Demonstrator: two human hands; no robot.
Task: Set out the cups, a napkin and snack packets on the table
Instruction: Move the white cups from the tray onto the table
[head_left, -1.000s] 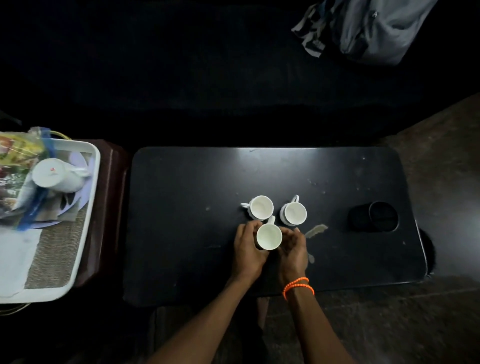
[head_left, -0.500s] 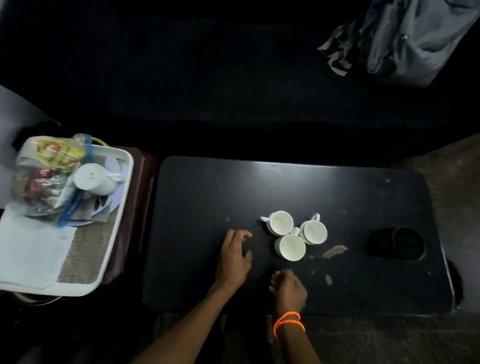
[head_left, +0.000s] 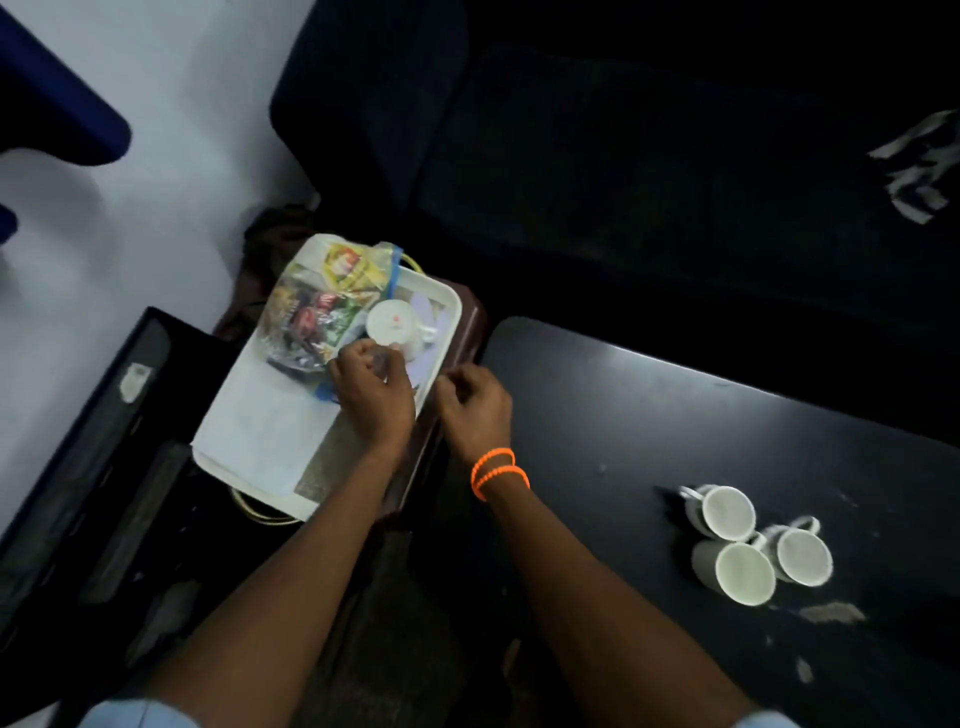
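Reaching for the fourth cup (head_left: 394, 331)

My left hand (head_left: 371, 387), fingers curled, empty, just below it; right hand (head_left: 475, 410) loosely curled. Light, brittle: grip the body.

Three white cups (head_left: 758, 543) clustered on black table (head_left: 649, 415).

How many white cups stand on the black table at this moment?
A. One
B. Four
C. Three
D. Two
C. Three white cups stand close together on the black table; a fourth cup lies on the white tray beside the table, not on it.
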